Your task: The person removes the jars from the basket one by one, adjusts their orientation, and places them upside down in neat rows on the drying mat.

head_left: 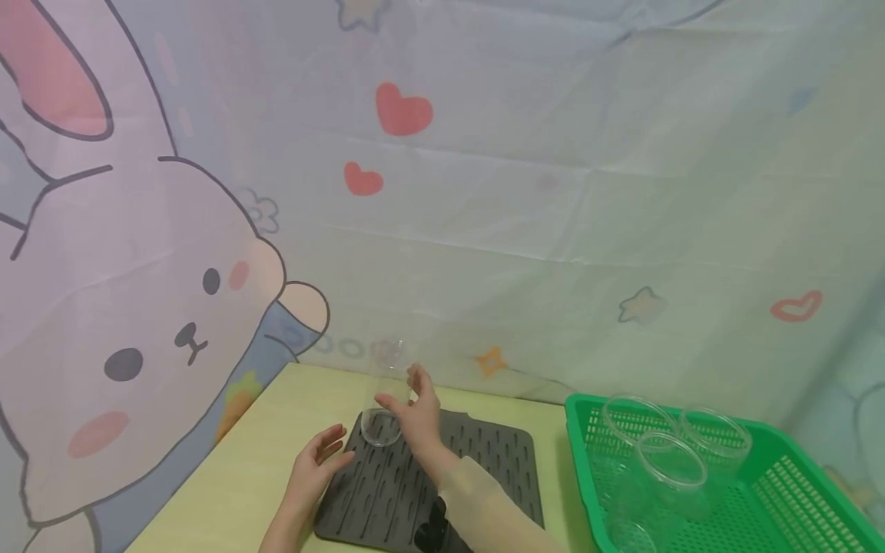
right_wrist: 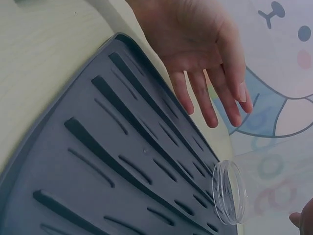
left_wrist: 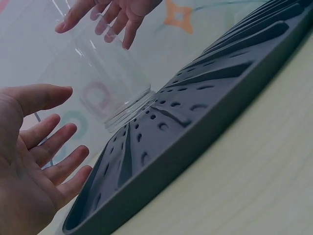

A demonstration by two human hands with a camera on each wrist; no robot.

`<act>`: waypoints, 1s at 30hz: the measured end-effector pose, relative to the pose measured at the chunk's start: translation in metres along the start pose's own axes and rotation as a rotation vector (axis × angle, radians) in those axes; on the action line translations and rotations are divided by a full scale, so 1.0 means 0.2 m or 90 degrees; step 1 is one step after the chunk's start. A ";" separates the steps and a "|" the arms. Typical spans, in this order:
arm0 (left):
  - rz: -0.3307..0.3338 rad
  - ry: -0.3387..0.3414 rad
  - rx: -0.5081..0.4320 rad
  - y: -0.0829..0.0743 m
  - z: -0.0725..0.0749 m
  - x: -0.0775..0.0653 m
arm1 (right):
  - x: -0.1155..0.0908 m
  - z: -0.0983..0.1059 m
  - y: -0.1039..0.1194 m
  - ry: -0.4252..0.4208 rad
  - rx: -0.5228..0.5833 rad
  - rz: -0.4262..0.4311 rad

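Note:
A tall clear cup (head_left: 382, 428) stands base down on the dark grey ribbed mat (head_left: 477, 453), near its back left corner. My right hand (head_left: 420, 415) holds it from the right, thumb across the near side and fingers round the far side. In the left wrist view this hand (left_wrist: 122, 17) overlaps the cup's upper part, with the cup's base (left_wrist: 129, 112) on the mat. My left hand (head_left: 313, 468) is at the mat's left edge, fingers spread and apart from the cup. The right wrist view shows that left palm (right_wrist: 195, 54) holding nothing.
A green plastic basket (head_left: 577, 461) stands at the right of the pale yellow table (head_left: 235, 476), holding several clear cups (head_left: 671, 461). Behind the table hangs a printed cloth (head_left: 484, 230) with a rabbit and hearts. A black device (head_left: 432, 528) is at my right wrist.

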State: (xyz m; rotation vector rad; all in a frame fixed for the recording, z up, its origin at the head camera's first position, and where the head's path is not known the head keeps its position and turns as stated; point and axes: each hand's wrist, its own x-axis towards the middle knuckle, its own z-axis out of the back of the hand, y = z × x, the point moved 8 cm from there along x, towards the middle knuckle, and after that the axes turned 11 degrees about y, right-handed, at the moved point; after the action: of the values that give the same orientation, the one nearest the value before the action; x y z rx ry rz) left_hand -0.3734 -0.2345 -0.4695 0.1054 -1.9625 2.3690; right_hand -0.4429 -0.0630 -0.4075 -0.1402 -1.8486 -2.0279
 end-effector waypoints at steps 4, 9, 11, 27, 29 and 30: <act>-0.001 0.000 0.005 0.00 0.00 0.00 | 0.01 -0.02 0.01 0.023 -0.019 0.000; -0.004 -0.001 0.001 0.00 0.00 -0.01 | 0.02 -0.03 0.01 0.045 -0.034 -0.012; -0.005 -0.003 0.002 -0.01 -0.01 -0.01 | 0.03 -0.03 0.01 0.051 -0.034 -0.021; 0.005 -0.006 0.004 0.00 -0.02 0.01 | 0.02 -0.03 0.00 0.046 -0.072 -0.027; 0.008 -0.009 0.003 0.00 -0.01 0.00 | 0.02 -0.03 0.00 0.048 -0.069 -0.027; 0.007 -0.009 0.002 0.00 -0.01 0.00 | 0.02 -0.03 0.00 0.049 -0.067 -0.026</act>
State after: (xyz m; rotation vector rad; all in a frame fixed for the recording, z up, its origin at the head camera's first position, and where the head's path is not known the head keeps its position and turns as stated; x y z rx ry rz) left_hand -0.3742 -0.2321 -0.4702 0.1122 -1.9711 2.3855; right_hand -0.4448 -0.0696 -0.4068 -0.0531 -1.7120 -2.1293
